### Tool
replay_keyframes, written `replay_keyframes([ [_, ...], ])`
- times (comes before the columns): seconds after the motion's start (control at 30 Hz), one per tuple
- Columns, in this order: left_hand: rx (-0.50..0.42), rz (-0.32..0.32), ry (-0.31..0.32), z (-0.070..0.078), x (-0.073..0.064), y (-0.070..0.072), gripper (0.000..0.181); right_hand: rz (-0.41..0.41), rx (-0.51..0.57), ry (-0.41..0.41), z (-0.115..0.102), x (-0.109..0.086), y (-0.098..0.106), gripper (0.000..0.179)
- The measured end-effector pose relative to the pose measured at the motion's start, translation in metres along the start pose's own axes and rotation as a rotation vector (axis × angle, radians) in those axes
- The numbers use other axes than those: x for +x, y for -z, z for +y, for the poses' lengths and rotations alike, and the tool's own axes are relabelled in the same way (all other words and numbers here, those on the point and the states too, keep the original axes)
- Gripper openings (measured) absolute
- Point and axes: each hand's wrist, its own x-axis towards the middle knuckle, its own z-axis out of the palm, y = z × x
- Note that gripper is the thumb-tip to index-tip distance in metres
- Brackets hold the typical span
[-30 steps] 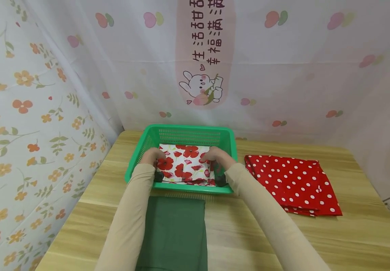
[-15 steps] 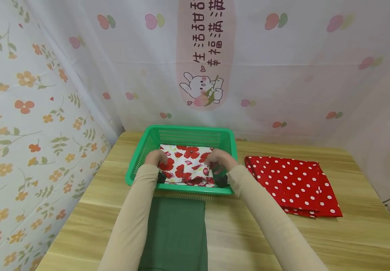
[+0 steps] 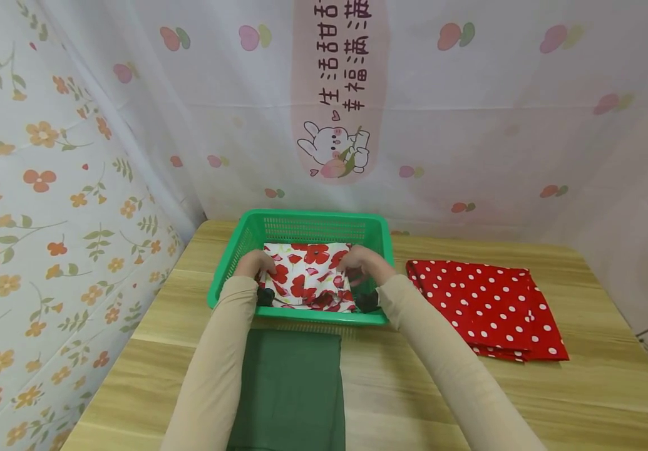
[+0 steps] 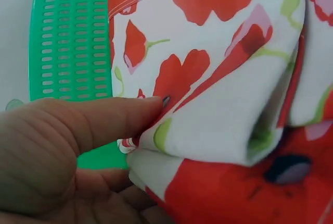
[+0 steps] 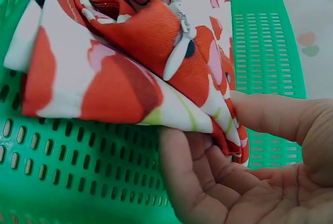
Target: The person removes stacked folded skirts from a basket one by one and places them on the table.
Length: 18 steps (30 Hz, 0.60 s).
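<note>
A folded white garment with red poppies [image 3: 307, 275] lies inside the green plastic basket [image 3: 315, 318]. At its left side, my left hand [image 3: 255, 263] pinches the folded edge, with the thumb [image 4: 125, 114] on top and the fingers tucked beneath. My right hand [image 3: 364, 260] grips the opposite edge. In the right wrist view its thumb [image 5: 270, 112] lies against the cloth's side and its curled fingers [image 5: 200, 166] reach under the layers. A white zipper pull [image 5: 179, 49] shows on the garment there, among bunched folds. The front of the garment looks rumpled.
A folded dark green cloth [image 3: 295, 388] lies on the wooden table [image 3: 414, 388] in front of the basket. To the right is a folded red cloth with white dots [image 3: 481, 304]. A printed curtain [image 3: 470, 125] hangs behind the table, with a floral one [image 3: 47, 219] at left.
The garment's front part has become more bunched at the right. Both hands stay at its sides, having shifted only slightly; the other cloths have not moved.
</note>
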Motion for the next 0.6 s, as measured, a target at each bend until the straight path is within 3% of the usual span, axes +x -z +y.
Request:
replay_keyframes([
  [0.03, -0.014, -0.005, -0.007, -0.001, -0.004, 0.000, 0.045, -0.007, 0.008, 0.006, 0.000, 0.001, 0.001, 0.011],
  [0.07, -0.041, -0.014, -0.012, 0.001, -0.016, 0.002, 0.045, -0.012, 0.020, 0.013, 0.000, 0.001, 0.003, 0.009],
  [0.1, -0.106, -0.022, -0.007, 0.007, -0.039, 0.004, 0.046, -0.016, 0.029, 0.020, 0.000, 0.000, 0.005, 0.008],
  [0.13, -0.171, -0.033, 0.003, 0.010, -0.053, 0.006, 0.048, -0.022, 0.040, 0.031, 0.000, -0.001, 0.007, 0.007],
  [0.23, -0.311, -0.091, -0.020, 0.038, -0.159, 0.018, 0.045, -0.024, 0.076, 0.057, 0.000, -0.004, 0.012, 0.011],
  [0.3, -0.400, -0.071, -0.030, 0.056, -0.230, 0.024, 0.042, -0.024, 0.102, 0.069, 0.000, -0.006, 0.015, 0.016],
  [0.37, -0.428, -0.032, -0.058, 0.071, -0.290, 0.030, 0.038, -0.028, 0.132, 0.075, 0.000, -0.007, 0.018, 0.021],
  [0.43, -0.462, 0.004, -0.086, 0.082, -0.335, 0.034, 0.036, -0.035, 0.150, 0.084, -0.001, -0.008, 0.020, 0.023],
  [0.47, -0.484, 0.012, -0.090, 0.087, -0.355, 0.036, 0.038, -0.038, 0.161, 0.084, -0.001, -0.009, 0.020, 0.021],
  [0.5, -0.513, -0.003, -0.115, 0.086, -0.357, 0.038, 0.039, -0.037, 0.170, 0.086, -0.001, -0.010, 0.021, 0.019],
  [0.6, -0.561, -0.003, -0.127, 0.089, -0.382, 0.044, 0.044, -0.033, 0.184, 0.102, -0.003, -0.013, 0.023, 0.011],
])
